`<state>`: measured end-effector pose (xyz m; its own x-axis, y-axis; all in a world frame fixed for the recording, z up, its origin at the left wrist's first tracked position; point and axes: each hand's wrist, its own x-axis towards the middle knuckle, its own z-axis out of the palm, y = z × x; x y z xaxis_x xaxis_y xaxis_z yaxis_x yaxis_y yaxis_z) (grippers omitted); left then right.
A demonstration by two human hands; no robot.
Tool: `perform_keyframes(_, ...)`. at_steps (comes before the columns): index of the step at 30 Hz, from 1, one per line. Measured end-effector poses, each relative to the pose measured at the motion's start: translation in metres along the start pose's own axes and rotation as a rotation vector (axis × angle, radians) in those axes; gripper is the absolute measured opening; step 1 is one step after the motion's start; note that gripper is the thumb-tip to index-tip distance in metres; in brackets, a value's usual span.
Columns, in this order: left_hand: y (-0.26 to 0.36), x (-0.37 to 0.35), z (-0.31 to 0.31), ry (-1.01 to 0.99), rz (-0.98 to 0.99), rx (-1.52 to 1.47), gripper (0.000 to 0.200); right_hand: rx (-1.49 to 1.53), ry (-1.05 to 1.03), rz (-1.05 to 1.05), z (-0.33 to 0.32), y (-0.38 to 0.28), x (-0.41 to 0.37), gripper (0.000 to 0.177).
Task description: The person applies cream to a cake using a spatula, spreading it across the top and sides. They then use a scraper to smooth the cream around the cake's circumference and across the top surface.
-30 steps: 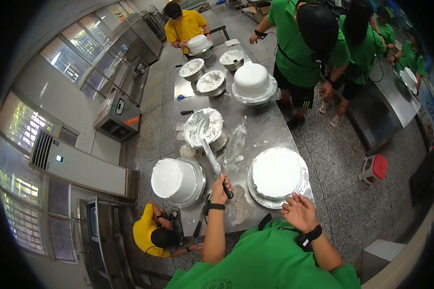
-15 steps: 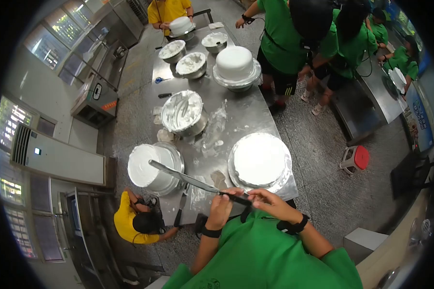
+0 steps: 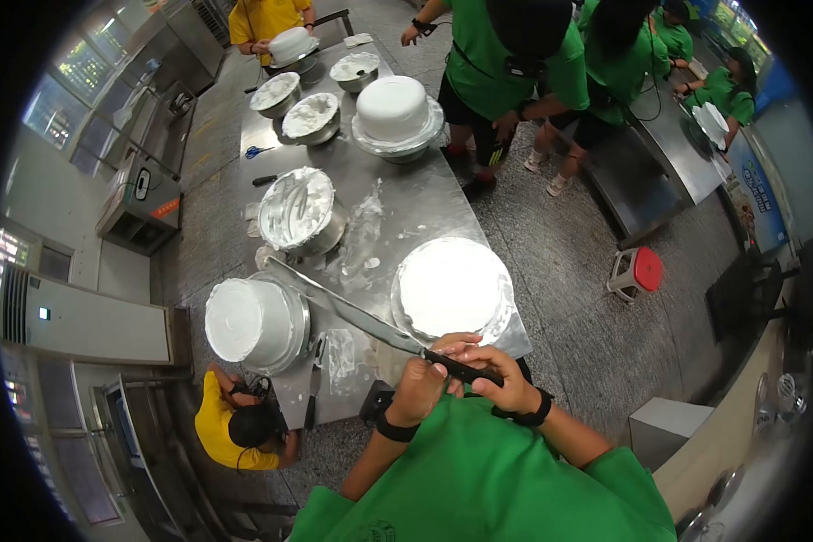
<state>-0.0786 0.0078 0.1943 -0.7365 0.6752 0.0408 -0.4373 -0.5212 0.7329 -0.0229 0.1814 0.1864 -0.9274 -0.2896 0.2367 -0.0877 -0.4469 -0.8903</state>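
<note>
A long icing spatula [image 3: 348,312] with a cream-smeared metal blade and a black handle is held in front of my chest, its blade slanting up to the left over the table. My left hand [image 3: 417,390] closes around the handle close to the blade. Beside it, my right hand [image 3: 508,381] grips the handle, thumb on top. Just beyond my hands is a round white cream-covered cake [image 3: 452,287] on a stand. Left of the blade, a taller white-coated cake [image 3: 255,325] sits on another stand. A second spatula [image 3: 314,384] lies at the table's near left.
Several metal bowls of white cream, one nearby [image 3: 302,217], stand along the steel table [image 3: 425,208]. Farther back is another white cake [image 3: 392,113]. A person in yellow [image 3: 230,425] crouches at the near left corner. Others in green stand right. A red-topped stool [image 3: 646,269] is on the floor.
My view has shifted, so the table appears farther left. My right hand has moved in closer to my left and closed more fully around the spatula's handle. The blade now slants more steeply.
</note>
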Motion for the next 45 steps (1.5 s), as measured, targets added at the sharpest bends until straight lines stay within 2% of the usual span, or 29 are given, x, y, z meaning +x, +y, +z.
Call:
perform_keyframes(2, 0.009, 0.003, 0.005, -0.043, -0.039, 0.016, 0.046, 0.095, 0.01, -0.064, 0.008, -0.012, 0.003, 0.047)
perform_keyframes(4, 0.015, 0.01, 0.009, -0.084, -0.077, 0.032, 0.052, 0.021, 0.059, -0.048, 0.01, -0.024, 0.001, 0.048)
perform_keyframes(5, 0.018, 0.015, 0.012, -0.058, 0.003, 0.214, 0.054, -0.055, 0.101, -0.034, 0.009, -0.03, -0.001, 0.05)
perform_keyframes(6, 0.019, 0.02, 0.012, -0.032, 0.084, 0.395, 0.057, -0.104, 0.217, -0.096, 0.007, -0.035, -0.006, 0.048)
perform_keyframes(8, 0.025, 0.021, -0.002, -0.002, 0.11, 0.45, 0.051, -0.288, 0.536, -0.104, -0.01, -0.057, -0.023, 0.047)
perform_keyframes(10, 0.019, 0.012, -0.041, 0.304, 0.091, 0.483, 0.042, -0.513, 0.828, -0.082, -0.032, -0.08, -0.039, 0.044)
perform_keyframes(11, 0.014, 0.006, -0.063, 0.304, 0.085, 0.479, 0.042, -0.606, 0.905, -0.036, -0.041, -0.095, -0.045, 0.042)
perform_keyframes(12, 0.008, -0.001, -0.088, 0.457, 0.031, 0.426, 0.039, -0.736, 0.943, 0.064, -0.049, -0.106, -0.053, 0.041)
perform_keyframes(13, 0.0, -0.008, -0.112, 0.609, -0.025, 0.373, 0.036, -0.751, 0.988, 0.136, -0.053, -0.114, -0.058, 0.041)
perform_keyframes(14, -0.009, -0.014, -0.133, 0.604, -0.033, 0.373, 0.036, -0.766, 1.033, 0.208, -0.056, -0.119, -0.061, 0.041)
perform_keyframes(15, -0.019, -0.019, -0.152, 0.685, -0.107, 0.426, 0.036, -0.781, 1.082, 0.269, -0.06, -0.12, -0.064, 0.039)
perform_keyframes(16, -0.03, -0.024, -0.17, 0.765, -0.182, 0.477, 0.037, -0.784, 1.091, 0.273, -0.063, -0.118, -0.069, 0.039)
perform_keyframes(19, -0.055, -0.029, -0.206, 0.815, -0.28, 0.473, 0.043, -1.085, 0.999, 0.416, -0.066, -0.114, -0.082, 0.034)
perform_keyframes(22, -0.067, -0.026, -0.214, 0.841, -0.355, 0.421, 0.047, -0.963, 1.084, 0.545, -0.042, -0.123, -0.066, 0.028)
perform_keyframes(24, -0.072, -0.018, -0.216, 0.847, -0.384, 0.374, 0.048, -0.969, 1.107, 0.503, -0.041, -0.119, -0.065, 0.024)
perform_keyframes(26, -0.079, -0.011, -0.218, 0.827, -0.373, 0.375, 0.046, -1.17, 1.013, 0.462, -0.041, -0.119, -0.063, 0.022)
perform_keyframes(28, -0.074, 0.003, -0.208, 0.806, -0.352, 0.379, 0.044, -1.173, 1.027, 0.415, -0.038, -0.12, -0.055, 0.021)
perform_keyframes(30, -0.072, 0.011, -0.198, 0.8, -0.355, 0.354, 0.034, -1.305, 0.923, 0.363, -0.036, -0.122, -0.05, 0.022)
perform_keyframes(34, -0.08, 0.009, -0.204, 0.736, -0.328, 0.372, 0.026, -1.375, 0.893, 0.331, -0.028, -0.121, -0.039, 0.021)
perform_keyframes(36, -0.081, 0.009, -0.208, 0.729, -0.318, 0.352, 0.021, -1.375, 0.903, 0.336, -0.03, -0.117, -0.038, 0.021)
perform_keyframes(38, -0.083, 0.006, -0.211, 0.725, -0.32, 0.354, 0.019, -1.342, 0.847, 0.224, -0.035, -0.111, -0.037, 0.021)
perform_keyframes(40, -0.085, 0.001, -0.213, 0.724, -0.329, 0.356, 0.016, -1.271, 0.836, 0.267, -0.034, -0.117, -0.03, 0.021)
perform_keyframes(42, -0.087, 0.0, -0.214, 0.724, -0.346, 0.311, 0.03, -1.207, 0.763, 0.346, -0.038, -0.12, -0.025, 0.021)
perform_keyframes(43, -0.086, -0.001, -0.213, 0.703, -0.351, 0.305, 0.028, -1.207, 0.771, 0.341, -0.042, -0.116, -0.024, 0.021)
perform_keyframes(45, -0.084, 0.001, -0.207, 0.711, -0.34, 0.307, 0.021, -1.096, 0.69, 0.1, -0.056, -0.096, -0.023, 0.021)
